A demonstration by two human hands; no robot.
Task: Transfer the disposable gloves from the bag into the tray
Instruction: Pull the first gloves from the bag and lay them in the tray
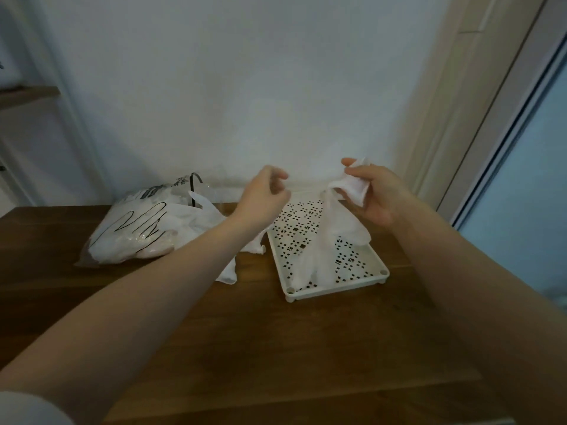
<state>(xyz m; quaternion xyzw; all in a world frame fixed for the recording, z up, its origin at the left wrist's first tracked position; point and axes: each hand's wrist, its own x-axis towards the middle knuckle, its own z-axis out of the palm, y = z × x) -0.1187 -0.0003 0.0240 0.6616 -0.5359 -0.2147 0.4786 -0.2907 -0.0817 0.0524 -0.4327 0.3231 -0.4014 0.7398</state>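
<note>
The head view looks down at a brown wooden table set against a white wall. The right hand is up in the air over the far end of the white tray. Its thumb and fingers pinch a thin see-through glove by the top. The glove hangs down and its lower end lies on the tray, which has lots of little holes in it. The tray sits near the far right corner of the table.

The left hand is also up in the air, just left of the tray's far end. Its fingers are curled in, and I cannot tell if they hold anything.

The clear bag lies near the far left edge of the table. It has a black hand shape drawn on it and is full of white gloves. More loose gloves spill out of it onto the table, between the bag and the tray, partly under the left arm.
</note>
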